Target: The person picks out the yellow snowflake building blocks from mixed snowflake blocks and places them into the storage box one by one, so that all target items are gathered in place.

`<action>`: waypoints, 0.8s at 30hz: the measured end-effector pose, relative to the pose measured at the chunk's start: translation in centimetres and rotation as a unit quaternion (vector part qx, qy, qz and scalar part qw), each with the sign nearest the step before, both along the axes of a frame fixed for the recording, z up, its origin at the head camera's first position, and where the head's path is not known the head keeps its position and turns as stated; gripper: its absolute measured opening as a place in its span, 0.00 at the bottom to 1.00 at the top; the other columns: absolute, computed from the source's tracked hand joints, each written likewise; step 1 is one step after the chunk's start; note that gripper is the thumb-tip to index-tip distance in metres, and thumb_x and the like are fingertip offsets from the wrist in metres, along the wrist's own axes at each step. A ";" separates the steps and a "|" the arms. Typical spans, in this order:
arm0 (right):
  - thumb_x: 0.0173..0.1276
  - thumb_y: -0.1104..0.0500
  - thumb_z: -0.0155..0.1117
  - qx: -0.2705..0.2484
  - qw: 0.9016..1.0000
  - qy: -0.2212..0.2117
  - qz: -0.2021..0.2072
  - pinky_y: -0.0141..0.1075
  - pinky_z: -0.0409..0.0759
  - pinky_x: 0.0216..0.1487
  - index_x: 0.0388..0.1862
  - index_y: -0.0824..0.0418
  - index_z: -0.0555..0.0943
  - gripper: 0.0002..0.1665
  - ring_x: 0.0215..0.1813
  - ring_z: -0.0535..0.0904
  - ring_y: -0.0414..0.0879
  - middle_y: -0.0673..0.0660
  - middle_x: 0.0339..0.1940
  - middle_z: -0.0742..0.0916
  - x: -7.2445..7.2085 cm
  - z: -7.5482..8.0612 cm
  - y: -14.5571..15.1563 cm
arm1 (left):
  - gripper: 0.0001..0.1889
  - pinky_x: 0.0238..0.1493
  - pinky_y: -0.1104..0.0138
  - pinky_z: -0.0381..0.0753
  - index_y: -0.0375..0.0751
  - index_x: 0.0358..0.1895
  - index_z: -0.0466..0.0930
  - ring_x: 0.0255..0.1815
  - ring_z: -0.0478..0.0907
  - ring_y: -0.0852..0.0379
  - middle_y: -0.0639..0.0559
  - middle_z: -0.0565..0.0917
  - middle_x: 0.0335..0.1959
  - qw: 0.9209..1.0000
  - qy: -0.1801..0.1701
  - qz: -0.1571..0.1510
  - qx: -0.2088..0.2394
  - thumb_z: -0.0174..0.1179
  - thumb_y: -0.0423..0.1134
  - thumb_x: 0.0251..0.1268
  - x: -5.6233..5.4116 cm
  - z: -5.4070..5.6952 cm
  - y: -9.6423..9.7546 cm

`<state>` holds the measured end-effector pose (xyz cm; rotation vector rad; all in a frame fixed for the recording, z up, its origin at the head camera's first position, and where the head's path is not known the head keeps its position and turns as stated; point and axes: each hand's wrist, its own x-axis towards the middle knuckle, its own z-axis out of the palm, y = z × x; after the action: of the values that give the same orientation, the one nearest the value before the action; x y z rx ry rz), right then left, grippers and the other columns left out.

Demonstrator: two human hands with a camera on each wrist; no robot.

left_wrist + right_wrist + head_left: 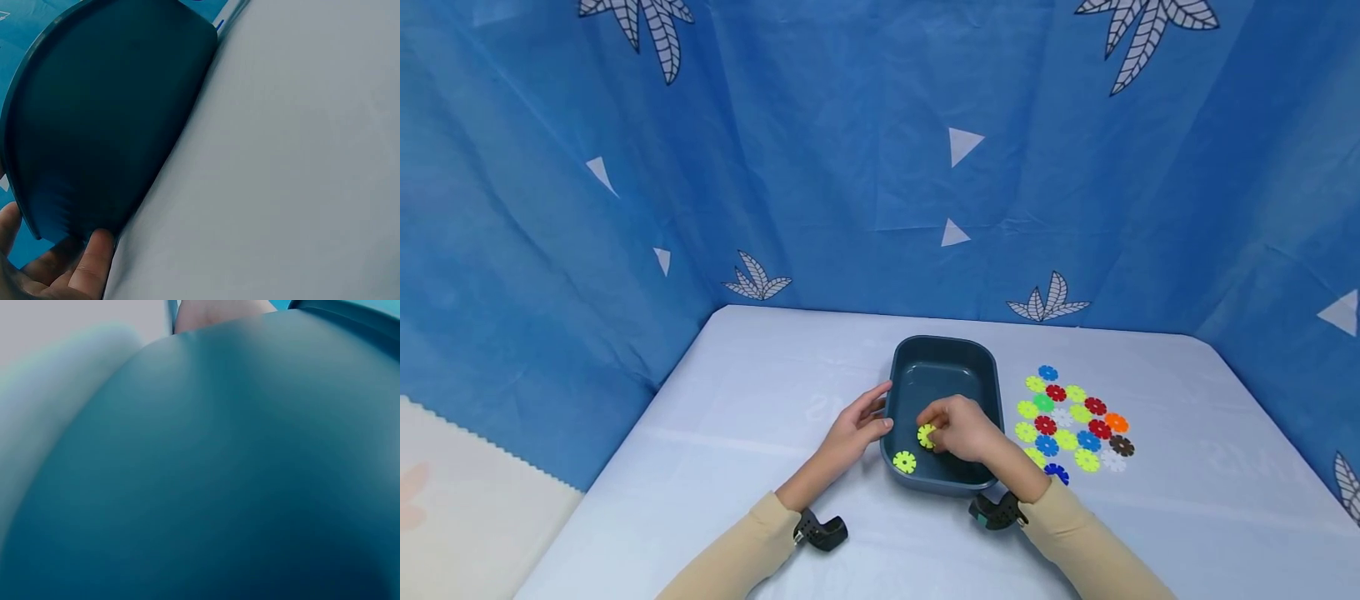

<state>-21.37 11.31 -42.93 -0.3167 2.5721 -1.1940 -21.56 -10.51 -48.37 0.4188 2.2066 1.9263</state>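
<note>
A dark teal rectangular tub (pixel 943 375) stands on the table. My right hand (pixel 967 427) reaches down inside it and pinches a yellow-green snowflake disc (pixel 926 435) between thumb and fingers. Another yellow-green disc (pixel 905 462) lies in the tub's near left corner. On the tub's left side, my left hand (pixel 852 425) rests its loosely bent fingers against the wall. Fingertips (pixel 94 256) touch the outer wall of the tub in the left wrist view. The tub's wall (pixel 212 450) fills most of the right wrist view and hides the held disc there.
Right of the tub, several loose snowflake discs lie spread on the white table (pixel 737 375), among them a red disc (pixel 1100 428), an orange disc (pixel 1117 422) and a brown disc (pixel 1122 445). A blue patterned curtain (pixel 880 167) stands behind the table.
</note>
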 end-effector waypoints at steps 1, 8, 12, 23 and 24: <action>0.65 0.73 0.66 0.001 1.000 0.000 -0.004 0.39 0.91 0.41 0.47 0.64 0.88 0.13 0.31 0.85 0.42 0.58 0.35 0.89 0.0 0.0 0.0 | 0.32 0.67 0.50 0.81 0.50 0.79 0.63 0.73 0.72 0.36 0.34 0.69 0.75 1.000 0.000 -0.001 0.001 0.57 0.36 0.73 0.0 0.0 0.0; 0.65 0.73 0.66 -0.005 1.000 0.008 -0.003 0.42 0.91 0.45 0.50 0.67 0.87 0.15 0.39 0.87 0.45 0.59 0.43 0.91 0.0 0.1 0.0 | 0.33 0.66 0.51 0.82 0.47 0.80 0.61 0.73 0.71 0.35 0.33 0.69 0.75 1.000 0.001 -0.007 0.007 0.57 0.36 0.73 0.2 0.4 0.0; 0.66 0.73 0.66 -0.024 1.000 0.009 0.007 0.42 0.91 0.46 0.53 0.71 0.85 0.16 0.43 0.89 0.47 0.62 0.44 0.91 0.0 0.0 0.1 | 0.33 0.66 0.51 0.82 0.45 0.80 0.60 0.73 0.71 0.35 0.32 0.68 0.75 1.000 0.006 -0.009 0.008 0.56 0.35 0.73 0.2 0.5 0.0; 0.68 0.71 0.64 -0.035 0.999 0.022 0.035 0.43 0.91 0.47 0.56 0.71 0.83 0.18 0.43 0.88 0.48 0.62 0.44 0.91 -0.1 -0.3 0.3 | 0.32 0.65 0.51 0.83 0.45 0.80 0.60 0.72 0.72 0.34 0.31 0.69 0.74 1.000 0.009 -0.011 -0.001 0.56 0.35 0.74 0.1 0.4 0.0; 0.68 0.70 0.64 -0.034 0.998 0.024 0.046 0.43 0.91 0.48 0.57 0.70 0.83 0.18 0.45 0.89 0.49 0.62 0.45 0.91 -0.1 -0.3 0.3 | 0.32 0.65 0.52 0.83 0.45 0.80 0.60 0.72 0.72 0.34 0.31 0.69 0.74 1.000 0.011 -0.012 -0.002 0.55 0.35 0.74 0.1 0.4 0.0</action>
<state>-21.51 11.65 -43.22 -0.4795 2.5296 -1.2569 -21.43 -10.51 -47.99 0.4654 2.2090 1.9136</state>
